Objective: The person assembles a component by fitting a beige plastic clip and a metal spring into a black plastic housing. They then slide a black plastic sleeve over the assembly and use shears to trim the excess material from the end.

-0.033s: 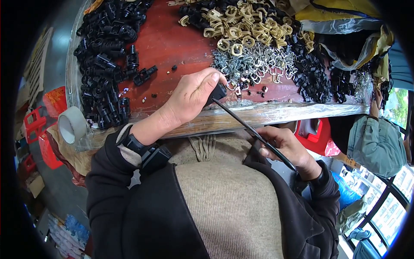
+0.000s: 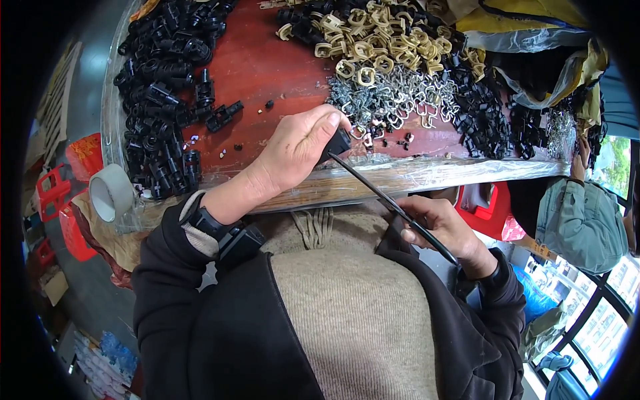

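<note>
My left hand [image 2: 293, 148] is closed around a small black plastic part [image 2: 339, 143] at the table's near edge, and the fingers hide much of it. A long, slim dark rod-shaped tool [image 2: 368, 184] slants from that part down to the right. My right hand [image 2: 445, 230] grips the rod's thicker lower end, thumb along it. The rod's upper tip meets or sits just beside the black part; I cannot tell which. Just beyond my left hand lie a heap of bent silver metal clips [image 2: 400, 97] and a pile of beige plastic rings [image 2: 383, 40].
Black plastic fittings [image 2: 163, 87] cover the left of the red tabletop [image 2: 267, 60]. Small black pieces [image 2: 490, 120] lie at the right. A tape roll [image 2: 111, 193] sits at the left corner. Another person's sleeve [image 2: 577, 223] shows at right, beside a red stool [image 2: 481, 213].
</note>
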A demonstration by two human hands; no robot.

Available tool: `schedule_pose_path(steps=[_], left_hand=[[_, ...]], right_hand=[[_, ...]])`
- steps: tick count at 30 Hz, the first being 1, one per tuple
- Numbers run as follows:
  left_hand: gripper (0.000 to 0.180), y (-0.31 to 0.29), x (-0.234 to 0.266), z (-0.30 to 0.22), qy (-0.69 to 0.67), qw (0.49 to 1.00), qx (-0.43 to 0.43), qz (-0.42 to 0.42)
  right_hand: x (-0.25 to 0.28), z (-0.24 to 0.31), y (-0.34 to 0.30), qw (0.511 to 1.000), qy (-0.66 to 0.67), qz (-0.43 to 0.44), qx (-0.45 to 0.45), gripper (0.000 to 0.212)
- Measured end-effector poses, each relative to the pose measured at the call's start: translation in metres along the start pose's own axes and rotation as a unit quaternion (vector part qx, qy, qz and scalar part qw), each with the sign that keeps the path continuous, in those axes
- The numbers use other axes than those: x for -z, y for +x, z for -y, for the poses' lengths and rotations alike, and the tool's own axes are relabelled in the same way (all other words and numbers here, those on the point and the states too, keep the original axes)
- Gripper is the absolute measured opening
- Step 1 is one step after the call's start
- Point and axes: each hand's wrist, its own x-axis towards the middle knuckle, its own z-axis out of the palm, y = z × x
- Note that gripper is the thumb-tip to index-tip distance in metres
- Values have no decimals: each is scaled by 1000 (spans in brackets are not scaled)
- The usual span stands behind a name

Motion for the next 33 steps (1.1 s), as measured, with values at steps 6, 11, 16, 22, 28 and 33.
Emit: schedule_pose_path(steps=[6,11,16,22,28,33], left_hand=[[37,-2,-1,3,44,998,-37,7],[36,-8,1,1,55,998,2,15],[34,-10,-1,8,114,993,-30,-2],[27,-13,-4,12,201,977,-69,-10],[17,-13,-13,17,277,954,-104,-54],[14,-11,-16,15,316,941,-110,-51]], right_hand=[[-3,-15,-5,990,-112,-45,70,44],[-9,-12,-6,985,-132,-57,97,45],[-13,-15,-4,984,-137,-55,98,44],[-13,-16,-3,986,-161,-20,45,42],[-12,-7,3,988,-153,-10,21,39],[-8,-1,4,984,-175,-8,37,38]])
